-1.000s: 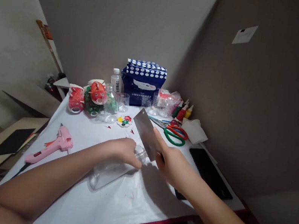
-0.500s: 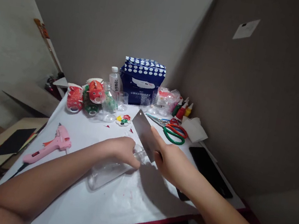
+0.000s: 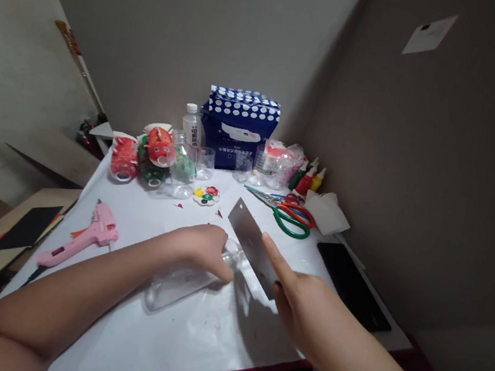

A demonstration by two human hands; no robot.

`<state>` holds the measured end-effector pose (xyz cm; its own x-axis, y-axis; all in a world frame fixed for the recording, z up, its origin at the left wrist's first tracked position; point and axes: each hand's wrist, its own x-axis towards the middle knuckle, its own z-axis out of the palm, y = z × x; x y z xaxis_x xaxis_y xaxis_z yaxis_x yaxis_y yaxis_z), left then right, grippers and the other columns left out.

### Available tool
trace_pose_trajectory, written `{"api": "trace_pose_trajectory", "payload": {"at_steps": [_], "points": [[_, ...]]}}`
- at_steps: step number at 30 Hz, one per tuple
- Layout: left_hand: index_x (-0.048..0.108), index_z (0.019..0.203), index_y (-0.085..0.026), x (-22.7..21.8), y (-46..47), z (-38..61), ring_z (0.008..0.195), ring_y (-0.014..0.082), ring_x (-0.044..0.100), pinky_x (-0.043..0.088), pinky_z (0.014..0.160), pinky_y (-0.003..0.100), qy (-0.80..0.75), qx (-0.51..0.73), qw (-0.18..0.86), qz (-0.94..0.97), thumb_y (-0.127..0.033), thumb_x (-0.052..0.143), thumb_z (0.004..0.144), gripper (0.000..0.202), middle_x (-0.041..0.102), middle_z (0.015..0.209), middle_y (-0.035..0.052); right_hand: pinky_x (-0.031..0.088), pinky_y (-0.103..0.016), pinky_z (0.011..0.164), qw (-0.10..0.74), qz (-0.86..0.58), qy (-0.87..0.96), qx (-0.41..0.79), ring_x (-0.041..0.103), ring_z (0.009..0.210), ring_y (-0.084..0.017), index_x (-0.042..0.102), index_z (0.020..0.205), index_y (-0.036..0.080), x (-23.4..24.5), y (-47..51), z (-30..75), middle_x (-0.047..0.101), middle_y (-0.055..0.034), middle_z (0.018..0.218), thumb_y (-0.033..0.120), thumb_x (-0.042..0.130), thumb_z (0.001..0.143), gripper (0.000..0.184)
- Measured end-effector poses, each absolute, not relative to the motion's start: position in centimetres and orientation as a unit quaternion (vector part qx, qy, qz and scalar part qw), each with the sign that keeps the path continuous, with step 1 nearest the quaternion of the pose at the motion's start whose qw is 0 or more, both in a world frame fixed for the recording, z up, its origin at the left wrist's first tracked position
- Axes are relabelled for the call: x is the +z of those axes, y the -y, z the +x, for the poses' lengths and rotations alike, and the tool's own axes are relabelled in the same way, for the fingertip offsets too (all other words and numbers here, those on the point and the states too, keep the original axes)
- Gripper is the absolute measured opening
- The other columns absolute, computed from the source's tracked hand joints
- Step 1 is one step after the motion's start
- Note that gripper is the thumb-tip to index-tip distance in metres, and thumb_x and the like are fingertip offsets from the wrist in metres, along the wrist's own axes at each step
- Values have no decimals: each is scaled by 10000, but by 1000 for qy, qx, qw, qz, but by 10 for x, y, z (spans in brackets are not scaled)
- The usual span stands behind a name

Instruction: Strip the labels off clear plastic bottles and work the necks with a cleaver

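A clear plastic bottle lies on its side on the white table cover. My left hand is closed over the bottle near its neck, pressing it down. My right hand grips the handle of a steel cleaver, forefinger laid along the blade's back. The blade's edge rests against the bottle's neck end, just right of my left hand's fingers.
A pink glue gun lies at the left. Green and red scissors, a paint palette, paint tubes, painted bottle fish, a blue dotted bag and a water bottle stand at the back. A black phone lies right.
The cleaver and my right hand have slid back toward me and a little to the right, blade still at the bottle's neck. My left hand keeps its hold on the bottle.
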<state>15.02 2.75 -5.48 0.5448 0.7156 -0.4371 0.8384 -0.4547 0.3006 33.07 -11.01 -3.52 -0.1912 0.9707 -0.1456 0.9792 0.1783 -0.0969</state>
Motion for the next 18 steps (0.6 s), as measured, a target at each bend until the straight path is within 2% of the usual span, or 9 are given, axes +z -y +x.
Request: {"api": "trace_pose_trajectory", "payload": {"at_steps": [3, 6, 9, 14, 18], "points": [[673, 755, -163, -50, -23, 153, 571, 213, 588, 368, 445, 290, -441, -136, 199, 865, -584, 646, 465, 512, 662, 691, 76, 239, -267, 473, 26, 638, -768, -55, 592, 564, -205, -52, 1498, 169, -22, 82, 316, 690, -67, 716, 118, 417, 835, 814], [661, 778, -167, -46, -21, 153, 591, 205, 604, 386, 449, 275, -454, -147, 212, 853, -587, 642, 465, 524, 672, 713, 62, 249, -260, 470, -1, 634, -773, -32, 593, 576, -203, 5, 1503, 168, -14, 61, 303, 697, -74, 731, 135, 418, 833, 788], [655, 806, -171, -47, -23, 152, 615, 201, 615, 401, 455, 267, -463, -154, 234, 841, -586, 633, 472, 532, 680, 741, 53, 265, -257, 485, -23, 631, -775, -35, 586, 570, -193, -10, 1501, 162, -18, 63, 303, 695, -66, 727, 129, 413, 834, 790], [654, 830, -173, -53, -24, 149, 646, 210, 620, 400, 461, 265, -456, -137, 228, 849, -604, 639, 460, 568, 683, 791, 66, 260, -259, 494, -12, 620, -782, -70, 555, 519, -181, -91, 1491, 179, -39, 104, 328, 662, -38, 674, 76, 398, 815, 840], [657, 839, -174, -54, -22, 151, 625, 218, 607, 382, 447, 276, -450, -129, 206, 859, -601, 635, 465, 568, 676, 768, 68, 246, -236, 480, -35, 637, -759, -130, 495, 465, -149, -26, 1500, 197, -35, 121, 341, 589, 3, 589, 77, 388, 815, 810]]}}
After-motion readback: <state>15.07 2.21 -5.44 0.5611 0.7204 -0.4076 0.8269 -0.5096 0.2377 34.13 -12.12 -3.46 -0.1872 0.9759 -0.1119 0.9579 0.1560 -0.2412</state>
